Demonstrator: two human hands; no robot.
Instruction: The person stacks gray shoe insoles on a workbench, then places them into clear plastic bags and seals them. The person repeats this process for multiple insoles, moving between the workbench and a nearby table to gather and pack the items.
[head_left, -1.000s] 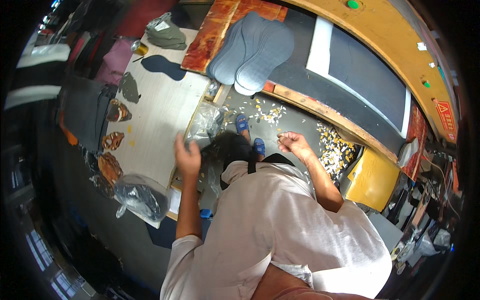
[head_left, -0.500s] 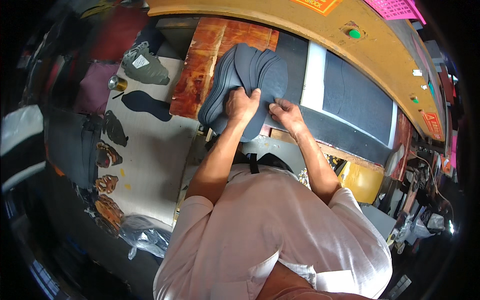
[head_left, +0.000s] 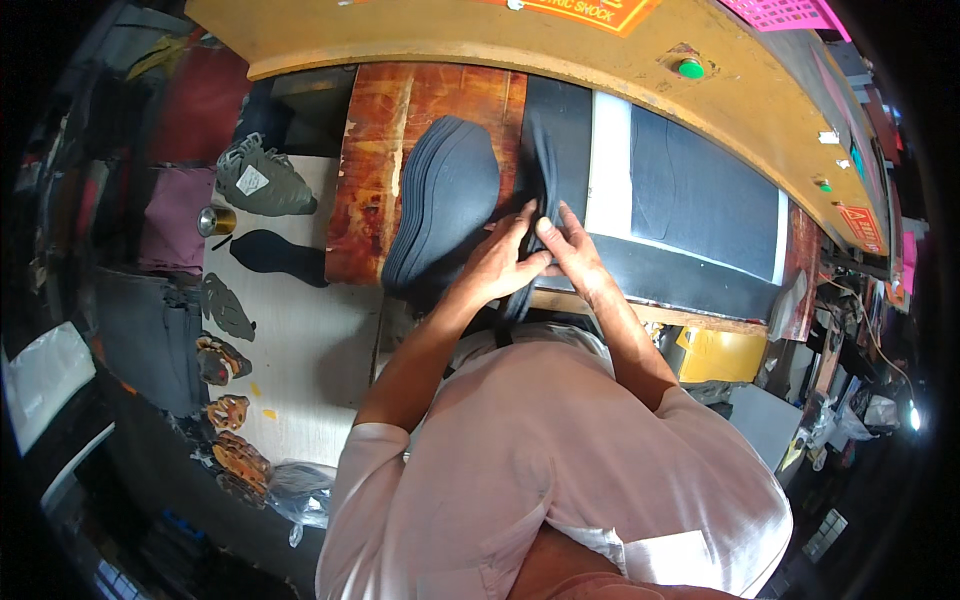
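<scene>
A fanned stack of dark grey shoe soles (head_left: 452,190) lies on a reddish-brown wooden board (head_left: 370,150). To its right, a smaller bundle of shoe soles (head_left: 546,165) stands on edge between my hands, its upper end smeared by motion. My left hand (head_left: 497,260) is closed on the bundle's left side, the thumb toward the other hand. Against the right side, my right hand (head_left: 577,252) grips the same bundle with fingers and thumb. The lower end of the bundle hangs down in front of my shirt.
A yellow machine beam (head_left: 560,40) with a green button (head_left: 690,68) spans the far side. Right of my hands lies a dark sheet (head_left: 700,180) on a white one. On the left table (head_left: 310,360) are a single sole (head_left: 270,253), a tin can (head_left: 216,221) and several shoe-part bundles.
The fanned soles have been split: one stack now rests on the board, while both hands hold a smaller bundle turned on edge to the right. My left hand has moved down nearer the right.
</scene>
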